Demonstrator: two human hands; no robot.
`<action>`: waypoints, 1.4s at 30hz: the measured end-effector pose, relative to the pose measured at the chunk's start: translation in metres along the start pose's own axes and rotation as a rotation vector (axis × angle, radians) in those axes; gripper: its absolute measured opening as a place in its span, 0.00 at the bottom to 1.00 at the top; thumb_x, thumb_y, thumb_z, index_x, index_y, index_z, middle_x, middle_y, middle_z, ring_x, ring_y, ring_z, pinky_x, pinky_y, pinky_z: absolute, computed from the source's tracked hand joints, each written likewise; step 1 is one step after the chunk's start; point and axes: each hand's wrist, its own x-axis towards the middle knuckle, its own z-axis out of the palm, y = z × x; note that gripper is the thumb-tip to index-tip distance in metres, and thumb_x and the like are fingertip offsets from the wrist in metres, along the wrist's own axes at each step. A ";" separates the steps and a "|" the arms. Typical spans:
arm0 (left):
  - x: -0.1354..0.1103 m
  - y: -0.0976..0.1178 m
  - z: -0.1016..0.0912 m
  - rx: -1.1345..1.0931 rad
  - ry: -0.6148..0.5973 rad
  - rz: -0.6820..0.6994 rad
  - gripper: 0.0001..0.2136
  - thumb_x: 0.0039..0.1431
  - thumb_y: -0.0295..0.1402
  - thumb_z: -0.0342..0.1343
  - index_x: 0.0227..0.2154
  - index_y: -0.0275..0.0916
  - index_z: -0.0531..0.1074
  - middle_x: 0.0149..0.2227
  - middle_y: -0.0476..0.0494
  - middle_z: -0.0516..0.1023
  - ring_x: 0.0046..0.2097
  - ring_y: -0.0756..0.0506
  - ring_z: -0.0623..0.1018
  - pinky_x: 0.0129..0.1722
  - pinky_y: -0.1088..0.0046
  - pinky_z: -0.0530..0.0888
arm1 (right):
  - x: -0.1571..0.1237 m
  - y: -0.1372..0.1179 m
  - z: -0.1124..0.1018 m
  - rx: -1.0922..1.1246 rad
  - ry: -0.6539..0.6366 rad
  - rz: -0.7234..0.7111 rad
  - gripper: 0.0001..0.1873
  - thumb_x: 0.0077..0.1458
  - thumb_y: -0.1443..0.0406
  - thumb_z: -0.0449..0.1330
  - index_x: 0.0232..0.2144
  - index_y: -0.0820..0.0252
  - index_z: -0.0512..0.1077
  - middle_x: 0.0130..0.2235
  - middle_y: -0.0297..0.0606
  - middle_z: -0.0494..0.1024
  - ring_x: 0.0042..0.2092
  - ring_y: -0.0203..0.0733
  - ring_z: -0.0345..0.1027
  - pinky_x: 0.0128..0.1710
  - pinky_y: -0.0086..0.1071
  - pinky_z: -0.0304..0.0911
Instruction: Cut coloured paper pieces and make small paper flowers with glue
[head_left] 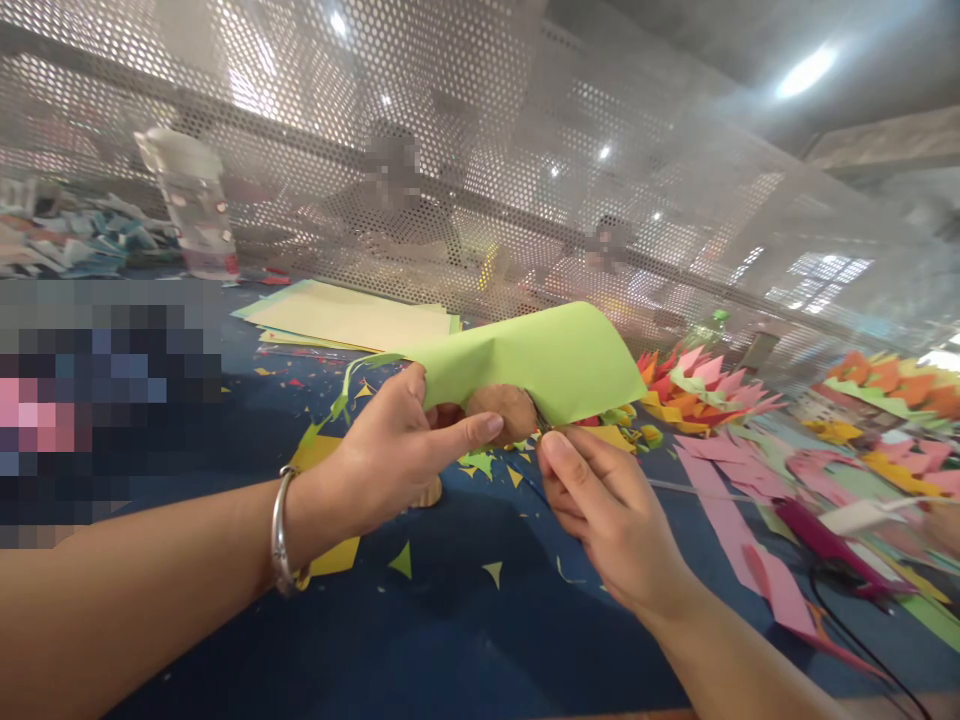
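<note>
My left hand [394,450] is closed on a sheet of light green paper [525,360], which curls upward and away from me. A round brown piece [504,412], like cardboard, lies against the sheet under my left thumb. The sheet's left end trails off in narrow cut strips [349,385]. Right of the brown piece, my right hand [600,500] pinches a thin dark tool [538,412] at the disc's edge. My fingers hide most of this tool, so its kind does not show.
Paper scraps [403,560] dot the blue table [420,640]. Behind lie stacked pale sheets [352,312] and a clear bottle [199,210]. Layered paper flowers [709,385], pink strips [720,500] and a purple device with a cable [840,545] are at right. A perforated screen [300,130] stands behind.
</note>
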 end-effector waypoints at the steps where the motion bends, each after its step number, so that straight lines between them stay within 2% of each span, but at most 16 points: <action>1: 0.000 -0.001 0.000 0.029 -0.022 0.042 0.20 0.42 0.26 0.74 0.38 0.36 0.74 0.36 0.42 0.83 0.40 0.42 0.81 0.39 0.70 0.77 | 0.000 0.000 0.000 0.002 -0.002 0.001 0.23 0.65 0.49 0.60 0.25 0.56 0.62 0.21 0.22 0.45 0.21 0.30 0.35 0.17 0.27 0.32; 4: 0.002 -0.005 -0.003 0.106 -0.073 0.147 0.19 0.49 0.29 0.72 0.41 0.37 0.69 0.39 0.42 0.83 0.42 0.42 0.82 0.44 0.67 0.78 | 0.001 0.001 0.000 0.012 -0.006 0.007 0.24 0.64 0.49 0.61 0.25 0.56 0.62 0.22 0.22 0.44 0.21 0.29 0.35 0.17 0.27 0.32; 9: 0.003 -0.008 -0.006 0.163 -0.050 0.175 0.23 0.50 0.28 0.71 0.44 0.40 0.65 0.39 0.44 0.84 0.41 0.43 0.84 0.41 0.70 0.78 | 0.001 0.001 0.000 0.017 -0.012 0.016 0.24 0.64 0.49 0.61 0.25 0.57 0.62 0.22 0.22 0.44 0.21 0.29 0.35 0.17 0.26 0.32; 14: 0.005 -0.007 -0.005 0.106 -0.117 0.211 0.18 0.52 0.29 0.71 0.43 0.37 0.71 0.35 0.47 0.85 0.38 0.47 0.84 0.40 0.74 0.78 | 0.000 0.003 -0.001 0.041 -0.011 0.007 0.25 0.64 0.49 0.61 0.24 0.57 0.61 0.21 0.21 0.44 0.21 0.28 0.35 0.16 0.25 0.32; 19: 0.007 -0.009 -0.007 0.145 -0.082 0.168 0.15 0.51 0.32 0.71 0.40 0.33 0.76 0.36 0.43 0.86 0.39 0.45 0.84 0.43 0.71 0.78 | 0.001 0.001 0.001 0.052 0.005 0.023 0.26 0.62 0.48 0.63 0.24 0.58 0.61 0.22 0.21 0.44 0.21 0.27 0.35 0.16 0.24 0.32; 24: 0.008 -0.009 -0.007 0.187 -0.074 0.152 0.11 0.53 0.33 0.70 0.38 0.34 0.80 0.39 0.42 0.87 0.44 0.42 0.84 0.47 0.69 0.78 | 0.003 0.000 0.005 0.079 0.028 0.057 0.28 0.57 0.45 0.65 0.23 0.58 0.62 0.20 0.20 0.44 0.21 0.27 0.34 0.16 0.23 0.32; 29: 0.009 -0.009 -0.007 0.197 -0.076 0.155 0.09 0.55 0.31 0.67 0.38 0.35 0.80 0.38 0.43 0.87 0.43 0.43 0.84 0.47 0.68 0.77 | 0.005 0.001 0.006 0.100 0.061 0.115 0.28 0.53 0.43 0.67 0.23 0.59 0.65 0.19 0.19 0.46 0.20 0.26 0.35 0.16 0.22 0.33; 34: 0.011 -0.009 -0.010 0.170 -0.145 0.159 0.09 0.58 0.32 0.65 0.39 0.33 0.78 0.41 0.40 0.86 0.45 0.42 0.83 0.50 0.66 0.76 | 0.005 -0.001 0.007 0.133 0.082 0.175 0.29 0.48 0.43 0.71 0.23 0.60 0.68 0.17 0.21 0.51 0.19 0.25 0.38 0.16 0.21 0.34; 38: 0.012 -0.010 -0.009 0.168 -0.156 0.178 0.08 0.58 0.32 0.65 0.39 0.34 0.78 0.40 0.41 0.86 0.44 0.43 0.83 0.50 0.67 0.76 | 0.005 -0.002 0.008 0.150 0.072 0.196 0.29 0.49 0.42 0.70 0.24 0.61 0.70 0.16 0.21 0.53 0.18 0.24 0.38 0.15 0.21 0.33; 42: 0.012 -0.010 -0.008 0.210 -0.115 0.206 0.09 0.57 0.33 0.65 0.39 0.35 0.79 0.40 0.42 0.86 0.43 0.43 0.83 0.53 0.65 0.75 | 0.005 -0.002 0.007 0.170 0.059 0.192 0.27 0.50 0.43 0.69 0.24 0.61 0.70 0.16 0.20 0.53 0.17 0.23 0.38 0.15 0.20 0.33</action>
